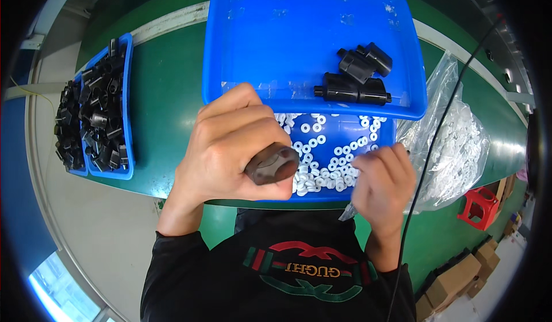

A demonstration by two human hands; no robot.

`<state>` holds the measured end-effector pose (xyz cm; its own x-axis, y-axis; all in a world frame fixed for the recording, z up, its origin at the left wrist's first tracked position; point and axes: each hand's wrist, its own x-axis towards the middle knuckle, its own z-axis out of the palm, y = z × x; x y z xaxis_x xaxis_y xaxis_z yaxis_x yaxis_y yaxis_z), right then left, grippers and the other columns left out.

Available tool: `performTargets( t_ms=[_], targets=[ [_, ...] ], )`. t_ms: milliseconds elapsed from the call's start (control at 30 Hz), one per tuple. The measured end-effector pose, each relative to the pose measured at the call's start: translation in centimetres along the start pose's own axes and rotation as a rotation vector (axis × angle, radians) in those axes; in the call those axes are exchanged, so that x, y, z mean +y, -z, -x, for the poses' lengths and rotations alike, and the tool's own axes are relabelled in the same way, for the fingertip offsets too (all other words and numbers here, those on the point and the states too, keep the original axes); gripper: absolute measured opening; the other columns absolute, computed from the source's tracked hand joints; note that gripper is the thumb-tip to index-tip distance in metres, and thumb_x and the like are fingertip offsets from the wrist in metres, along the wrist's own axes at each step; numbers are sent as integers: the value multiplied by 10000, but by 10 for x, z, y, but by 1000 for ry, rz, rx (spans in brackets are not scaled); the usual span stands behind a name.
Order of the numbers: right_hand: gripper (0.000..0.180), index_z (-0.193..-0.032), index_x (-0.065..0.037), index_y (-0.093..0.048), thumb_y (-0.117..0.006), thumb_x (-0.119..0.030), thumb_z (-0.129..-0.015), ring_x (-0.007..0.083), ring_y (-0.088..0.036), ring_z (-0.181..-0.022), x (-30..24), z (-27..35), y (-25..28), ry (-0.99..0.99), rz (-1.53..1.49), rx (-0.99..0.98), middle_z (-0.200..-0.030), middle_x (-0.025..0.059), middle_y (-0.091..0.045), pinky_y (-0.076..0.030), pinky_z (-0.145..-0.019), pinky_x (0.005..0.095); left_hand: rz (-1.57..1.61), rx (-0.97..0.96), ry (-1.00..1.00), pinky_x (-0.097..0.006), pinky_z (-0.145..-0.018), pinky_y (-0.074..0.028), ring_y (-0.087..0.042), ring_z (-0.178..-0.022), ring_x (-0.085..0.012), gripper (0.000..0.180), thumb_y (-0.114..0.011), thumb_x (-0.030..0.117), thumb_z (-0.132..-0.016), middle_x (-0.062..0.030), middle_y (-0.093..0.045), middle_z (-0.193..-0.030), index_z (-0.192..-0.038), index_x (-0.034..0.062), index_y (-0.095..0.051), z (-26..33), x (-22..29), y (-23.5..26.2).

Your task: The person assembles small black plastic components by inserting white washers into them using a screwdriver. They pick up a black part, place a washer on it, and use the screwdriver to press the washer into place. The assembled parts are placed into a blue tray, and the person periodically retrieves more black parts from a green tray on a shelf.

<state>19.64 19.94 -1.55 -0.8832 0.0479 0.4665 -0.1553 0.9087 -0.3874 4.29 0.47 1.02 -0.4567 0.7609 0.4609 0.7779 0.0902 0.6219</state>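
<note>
Far left I've got two blue bins (130, 121) heaped with black parts (103, 112), probably set aside to leave working room. Next, the left hand (230, 144) is wrapped tight round a dark tube (272, 164) above the ring tray's (333, 131) left side, hollow end tipped up at me, I guess so the opening is reachable. The big tray (287, 46), holding a few black pieces (353, 89), sits farther out, maybe to keep the white rings (339, 172) closest. Right hand (384, 184) is at their right, fingers curled inward (blurry, can't tell if it's pinching anything). Clear bag (454, 155) beyond.
</note>
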Motion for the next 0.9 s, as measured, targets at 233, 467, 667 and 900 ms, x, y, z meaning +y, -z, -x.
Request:
performTargets(
  t_ms=[233,467,667,900],
  targets=[
    [205,-867,-11,-676,-653,-39,-665,227,-521,-684,14,15,-24,-83,115,-3,-795,65,-533,-450,-554,325,-110,-116,-31,-386,-584,-408,-489,-629,-300,394,-569,396,-823,-115,-561,-694,-819,7,-633,-44,-13,20],
    [238,-911,-15,-664,-621,-115,-699,206,-530,-757,17,19,-20,-80,110,-56,-805,52,-513,-458,-610,309,-440,-102,200,-396,-815,-472,-600,-888,-347,438,-640,383,-875,-193,-648,-955,-1076,-6,-636,-175,-59,13],
    [245,-939,-34,-654,-610,-146,-725,201,-541,-779,17,21,-19,-109,107,-69,-830,48,-524,-459,-655,303,-531,-382,453,-427,-934,-494,-616,-1123,-355,642,-701,493,-797,-202,-654,-1182,-1207,9,-599,-271,-150,-41],
    [311,-1003,-45,-640,-644,-173,-720,198,-543,-825,17,25,-19,-127,79,-80,-858,46,-519,-470,-698,295,-606,-579,465,-421,-965,-486,-581,-1172,-348,648,-723,500,-766,-179,-634,-1198,-1199,33,-607,-298,-159,-84]
  ],
)
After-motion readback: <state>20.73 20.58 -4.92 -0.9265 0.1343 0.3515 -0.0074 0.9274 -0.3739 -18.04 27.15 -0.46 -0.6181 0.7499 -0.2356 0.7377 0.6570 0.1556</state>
